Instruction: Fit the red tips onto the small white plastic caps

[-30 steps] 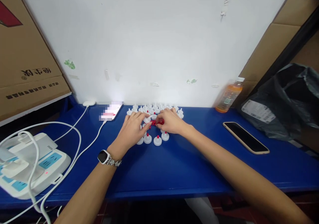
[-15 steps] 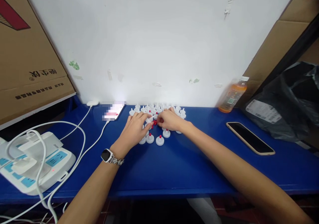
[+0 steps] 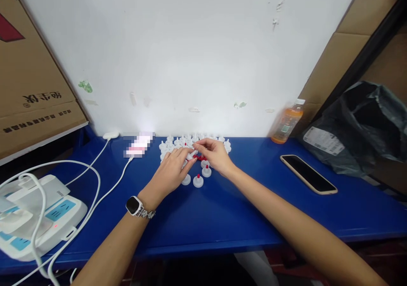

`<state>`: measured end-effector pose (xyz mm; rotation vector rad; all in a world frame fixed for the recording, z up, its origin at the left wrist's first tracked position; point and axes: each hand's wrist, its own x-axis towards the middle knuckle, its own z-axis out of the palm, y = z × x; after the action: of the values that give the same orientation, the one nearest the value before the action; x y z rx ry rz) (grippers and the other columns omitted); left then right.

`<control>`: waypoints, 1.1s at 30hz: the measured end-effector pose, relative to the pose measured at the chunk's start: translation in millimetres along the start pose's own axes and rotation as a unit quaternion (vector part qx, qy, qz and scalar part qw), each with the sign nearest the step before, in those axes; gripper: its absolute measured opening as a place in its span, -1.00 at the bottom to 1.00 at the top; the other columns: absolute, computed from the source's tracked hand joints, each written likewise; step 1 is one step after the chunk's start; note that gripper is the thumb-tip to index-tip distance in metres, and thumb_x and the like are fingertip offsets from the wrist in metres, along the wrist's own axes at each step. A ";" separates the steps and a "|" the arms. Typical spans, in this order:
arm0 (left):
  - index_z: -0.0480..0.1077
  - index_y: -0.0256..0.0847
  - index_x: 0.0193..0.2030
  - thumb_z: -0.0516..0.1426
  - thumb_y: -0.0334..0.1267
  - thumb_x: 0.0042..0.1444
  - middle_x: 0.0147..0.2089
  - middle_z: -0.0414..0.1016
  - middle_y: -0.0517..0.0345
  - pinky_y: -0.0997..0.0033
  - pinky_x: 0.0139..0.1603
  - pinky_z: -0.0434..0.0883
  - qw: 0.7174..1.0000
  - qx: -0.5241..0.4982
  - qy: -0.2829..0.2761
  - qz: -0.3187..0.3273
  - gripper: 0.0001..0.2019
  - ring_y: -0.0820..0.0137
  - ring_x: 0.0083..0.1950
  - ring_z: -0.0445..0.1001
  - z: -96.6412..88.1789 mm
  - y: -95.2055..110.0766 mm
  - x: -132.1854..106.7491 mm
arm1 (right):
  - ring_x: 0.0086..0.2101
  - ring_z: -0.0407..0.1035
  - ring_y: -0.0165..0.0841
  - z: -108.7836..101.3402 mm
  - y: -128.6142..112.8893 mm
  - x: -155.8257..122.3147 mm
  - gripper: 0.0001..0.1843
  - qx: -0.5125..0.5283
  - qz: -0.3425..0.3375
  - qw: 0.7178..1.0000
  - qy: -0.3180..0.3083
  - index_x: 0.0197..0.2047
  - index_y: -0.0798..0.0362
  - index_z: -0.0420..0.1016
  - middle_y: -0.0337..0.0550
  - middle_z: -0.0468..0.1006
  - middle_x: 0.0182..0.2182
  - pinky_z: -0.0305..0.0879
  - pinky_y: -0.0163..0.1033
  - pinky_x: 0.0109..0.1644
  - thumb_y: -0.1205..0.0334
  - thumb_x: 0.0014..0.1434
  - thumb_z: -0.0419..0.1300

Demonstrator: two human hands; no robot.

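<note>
My left hand (image 3: 173,169), wearing a watch, is closed with thumb and fingers around a white nozzle cap (image 3: 191,155) that is tilted to the right. My right hand (image 3: 216,155) reaches in from the other side, its thumb and forefinger pinched at the cap's tip. Whatever small thing sits in that pinch is hidden. Below the fingers lies a pile of small red tips (image 3: 200,157). Nearer to me, upright white caps with red tips on them stand on the table, one cap (image 3: 198,181) in front and another (image 3: 206,171) behind it. Several plain white nozzle caps (image 3: 170,140) crowd the wall.
The blue table (image 3: 241,218) meets a white wall. On the left are a power strip (image 3: 63,218) with white cables and a lit phone (image 3: 140,144). On the right are an orange drink bottle (image 3: 288,123), another phone (image 3: 308,174) and a dark plastic bag (image 3: 349,125).
The view has shifted slightly to the right. My right hand has risen from the red tips to the nozzle of the white cap in my left hand.
</note>
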<state>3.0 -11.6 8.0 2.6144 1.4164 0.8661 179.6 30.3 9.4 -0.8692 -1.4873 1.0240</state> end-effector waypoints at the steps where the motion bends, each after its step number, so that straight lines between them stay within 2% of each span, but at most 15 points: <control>1: 0.26 -0.14 0.19 -0.11 -0.02 0.41 0.02 0.47 -0.01 0.06 0.08 0.34 1.000 0.001 0.002 -0.002 -0.63 0.16 0.07 0.43 -0.1 0.7 0.1 | -0.41 0.37 -0.41 2.0 0.8 -1.7 -0.63 0.004 0.002 1.000 0.005 -0.32 0.09 0.52 -0.20 0.55 -0.43 0.28 -0.28 -0.29 -0.08 0.01 0.35; 7: 0.24 -0.18 0.19 -0.12 -0.07 0.42 0.00 0.45 -0.04 0.08 0.04 0.40 1.000 -0.017 0.014 0.007 -0.64 0.18 0.01 0.46 2.6 2.6 0.2 | -0.54 0.24 -0.48 6.2 0.0 -8.4 -0.55 0.053 0.028 0.998 0.019 -0.45 0.06 0.39 -0.32 0.42 -0.57 0.15 -0.32 -0.45 -0.10 -0.12 0.45; 12: 0.13 -0.27 0.27 -0.17 -0.10 0.43 0.17 0.37 -0.19 0.04 0.14 0.39 0.998 -0.033 0.044 0.014 -0.60 0.11 0.20 0.38 5.4 4.2 0.7 | -0.58 0.20 -0.49 6.6 -8.4 -9.3 -0.54 0.136 0.074 0.988 -0.019 -0.51 0.04 0.32 -0.34 0.41 -0.63 0.13 -0.31 -0.46 -0.04 -0.15 0.48; 15: 0.05 -0.27 0.32 -0.17 -0.08 0.43 0.22 0.34 -0.21 0.08 0.15 0.40 0.993 -0.108 0.047 0.003 -0.56 0.15 0.20 0.40 4.6 5.8 2.8 | -0.56 0.27 -0.47 7.8 -14.4 -10.4 -0.58 0.169 0.067 0.982 -0.042 -0.51 0.04 0.34 -0.30 0.46 -0.60 0.18 -0.30 -0.42 0.01 -0.14 0.48; 19: 0.05 -0.23 0.33 -0.22 -0.05 0.44 0.08 0.46 -0.10 0.15 0.11 0.43 0.975 -0.218 0.033 -0.032 -0.54 0.24 0.06 0.49 2.0 9.4 7.4 | -0.53 0.30 -0.47 7.5 -22.9 -8.1 -0.60 0.167 0.043 0.983 -0.059 -0.49 0.05 0.36 -0.28 0.49 -0.57 0.22 -0.30 -0.39 0.01 -0.09 0.46; 22: 0.00 -0.19 0.39 -0.20 -0.01 0.43 0.15 0.40 -0.08 0.12 0.20 0.36 0.975 -0.209 0.055 -0.055 -0.50 0.23 0.16 0.42 2.0 7.2 10.4 | -0.51 0.34 -0.44 -2.7 -28.2 6.1 -0.64 0.064 -0.003 0.995 -0.071 -0.46 0.05 0.35 -0.27 0.50 -0.55 0.25 -0.30 -0.38 0.00 -0.01 0.40; 25: -0.07 -0.18 0.43 -0.06 0.01 0.37 0.20 0.33 -0.11 0.04 0.23 0.30 0.984 -0.131 0.102 -0.065 -0.41 0.18 0.17 0.36 3.6 -1.8 10.4 | -0.48 0.37 -0.42 -22.5 -24.7 30.7 -0.75 -0.140 -0.049 0.988 -0.038 -0.42 0.06 0.37 -0.25 0.51 -0.53 0.25 -0.31 -0.38 0.11 0.08 0.32; 27: 0.02 -0.18 0.38 -0.01 -0.02 0.35 0.16 0.34 -0.09 0.02 0.22 0.30 0.988 -0.098 0.100 -0.060 -0.45 0.19 0.11 0.38 4.2 -7.1 8.6 | -0.47 0.39 -0.41 -35.3 -16.2 47.1 -0.85 -0.280 -0.042 0.959 -0.022 -0.42 0.07 0.40 -0.22 0.53 -0.52 0.23 -0.33 -0.38 0.23 0.09 0.28; 29: 0.17 -0.16 0.28 -0.01 -0.04 0.36 0.13 0.35 -0.05 0.03 0.21 0.30 0.991 -0.090 0.080 -0.052 -0.56 0.20 0.10 0.38 4.0 -8.2 6.4 | -0.45 0.40 -0.41 -43.3 -5.6 59.4 -0.92 -0.379 -0.035 0.924 -0.042 -0.42 0.09 0.44 -0.19 0.56 -0.49 0.22 -0.34 -0.36 0.30 0.08 0.26; 33: 0.30 -0.13 0.13 -0.02 -0.03 0.36 0.10 0.35 0.02 0.09 0.19 0.32 0.992 -0.099 0.067 -0.051 -0.67 0.23 0.10 0.38 3.0 -1.6 4.3 | -0.42 0.41 -0.41 -43.1 10.4 70.5 -0.97 -0.479 -0.033 0.873 -0.092 -0.39 0.09 0.52 -0.16 0.60 -0.44 0.21 -0.36 -0.35 0.34 0.07 0.25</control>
<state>5.1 -6.6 7.0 2.3573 1.3980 1.1239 211.3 105.3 27.1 -1.4059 -2.2115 0.2506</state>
